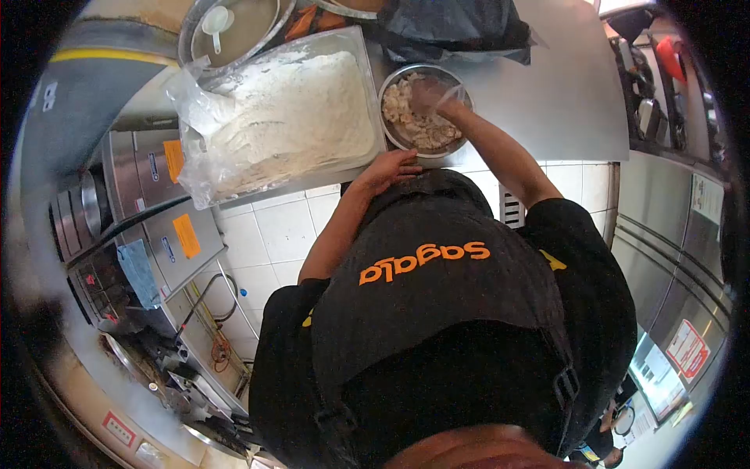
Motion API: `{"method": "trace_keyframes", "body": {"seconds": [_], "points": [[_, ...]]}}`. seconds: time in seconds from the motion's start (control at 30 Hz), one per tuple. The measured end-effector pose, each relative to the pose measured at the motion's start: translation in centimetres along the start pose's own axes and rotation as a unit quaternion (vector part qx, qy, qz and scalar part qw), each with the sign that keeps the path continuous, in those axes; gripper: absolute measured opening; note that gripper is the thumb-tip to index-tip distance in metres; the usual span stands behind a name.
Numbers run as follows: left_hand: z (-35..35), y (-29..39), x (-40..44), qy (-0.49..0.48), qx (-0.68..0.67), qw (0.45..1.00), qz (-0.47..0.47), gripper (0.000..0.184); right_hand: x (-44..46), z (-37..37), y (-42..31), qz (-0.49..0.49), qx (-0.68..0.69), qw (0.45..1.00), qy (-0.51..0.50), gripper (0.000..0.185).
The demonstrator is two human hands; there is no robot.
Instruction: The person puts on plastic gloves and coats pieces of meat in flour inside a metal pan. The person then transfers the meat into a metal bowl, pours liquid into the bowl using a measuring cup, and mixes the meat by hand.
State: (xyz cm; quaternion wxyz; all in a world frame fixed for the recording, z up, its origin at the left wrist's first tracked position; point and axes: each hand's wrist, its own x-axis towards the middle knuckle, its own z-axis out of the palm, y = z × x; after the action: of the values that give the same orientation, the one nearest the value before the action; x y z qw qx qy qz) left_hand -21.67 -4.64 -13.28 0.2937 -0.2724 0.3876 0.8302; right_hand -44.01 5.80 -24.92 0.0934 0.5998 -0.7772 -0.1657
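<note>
Top-down kitchen view w/ worker's dark apron [437,305] filling btm center. R hand [426,97] is inside a round metal bowl [388,133], upper center of frame, among pale, lumpy food pieces [426,136]; fingers blurred, so can't tell if they're clenched or grasping. Clear film shows near that wrist. L hand [388,171] is at bowl's lower-left rim, fingers extended & close together; can't tell if they grip it.

Bowl is near front edge of steel counter [566,105], which stretches to upper right; its R edge ends by shelving [660,102]. White floor tile [285,234] shows below front edge.

Just left of bowl: big tray [369,74] w/ white powder [301,109], clear plastic [197,125] over its L side. Upper left: 2nd bowl [269,35] w/ pale scoop [216,22]. Black bag [453,31] bounds the space above the bowl.
</note>
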Motion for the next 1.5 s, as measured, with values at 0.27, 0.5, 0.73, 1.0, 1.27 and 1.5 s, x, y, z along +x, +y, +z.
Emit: {"method": "trace_keyframes", "body": {"seconds": [0.27,0.5,0.73,1.0,1.27,1.5], "points": [[0.5,1.1,-1.0,-0.011,0.015,1.0,-0.024,0.058,-2.8,-9.5,4.1,-0.021,0.287,0.93,-0.229,0.041],[-0.1,0.5,-0.1,-0.012,0.018,1.0,-0.021,0.052,-4.4,-11.1,0.2,0.118,0.245,0.959,-0.08,0.033],[-0.1,0.3,-0.6,-0.024,0.033,0.999,-0.017,0.054,-1.7,-6.6,2.7,0.169,0.259,0.921,-0.239,0.029],[-0.4,0.5,-0.3,-0.022,0.024,0.999,-0.033,0.053,-2.7,-1.7,-2.6,0.128,0.385,0.912,-0.062,0.031],[0.0,0.6,0.0,-0.004,0.021,0.999,-0.026,0.047,0.7,-5.8,-1.4,0.162,0.317,0.934,-0.04,0.032],[-0.4,-0.1,-0.4,-0.029,0.032,0.999,0.016,0.045,-2.8,-1.4,3.4,0.067,0.415,0.896,-0.141,0.048]]}}
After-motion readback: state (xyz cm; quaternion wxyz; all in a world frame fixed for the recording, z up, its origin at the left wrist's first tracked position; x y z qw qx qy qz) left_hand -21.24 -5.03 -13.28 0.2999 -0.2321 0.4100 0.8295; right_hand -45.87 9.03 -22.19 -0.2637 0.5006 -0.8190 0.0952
